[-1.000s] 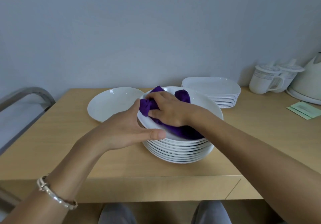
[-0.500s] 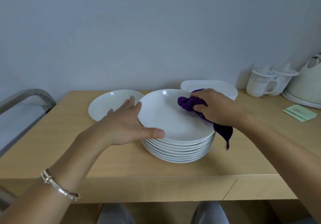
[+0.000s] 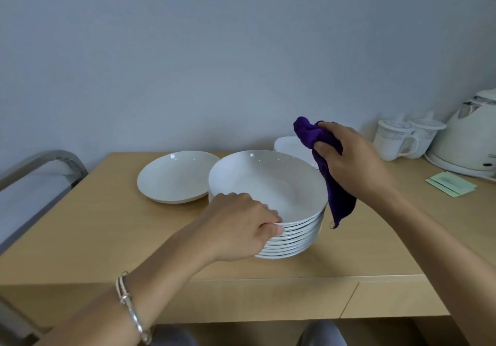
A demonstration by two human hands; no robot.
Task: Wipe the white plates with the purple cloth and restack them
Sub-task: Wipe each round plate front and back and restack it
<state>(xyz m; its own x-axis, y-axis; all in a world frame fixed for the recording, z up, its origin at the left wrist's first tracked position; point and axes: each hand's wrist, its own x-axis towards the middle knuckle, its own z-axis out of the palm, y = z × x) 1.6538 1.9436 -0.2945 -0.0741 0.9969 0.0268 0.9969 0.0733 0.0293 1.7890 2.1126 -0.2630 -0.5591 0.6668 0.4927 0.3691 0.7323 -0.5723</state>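
Note:
A stack of several white round plates point(image 3: 292, 241) stands in the middle of the wooden table point(image 3: 80, 238). The top plate point(image 3: 268, 184) is tilted, its far edge raised. My left hand point(image 3: 239, 227) grips that plate's near rim, fingers curled under the edge. To the right of the stack and above the table, my right hand point(image 3: 351, 160) holds the bunched purple cloth point(image 3: 332, 184), whose tail hangs down beside the plates. A single white plate point(image 3: 174, 176) lies flat to the left of the stack.
A stack of white square plates point(image 3: 290, 144) sits behind the round stack, partly hidden by my right hand. Two lidded mugs point(image 3: 402, 139), a white kettle point(image 3: 467, 141) and green paper slips point(image 3: 451, 184) are at the far right. A metal rail point(image 3: 40, 163) is at the left.
My right hand lifted the purple cloth off the top plate and up to the right. My left hand shifted from steadying the stack's left side to gripping the top plate's near rim and tilting it.

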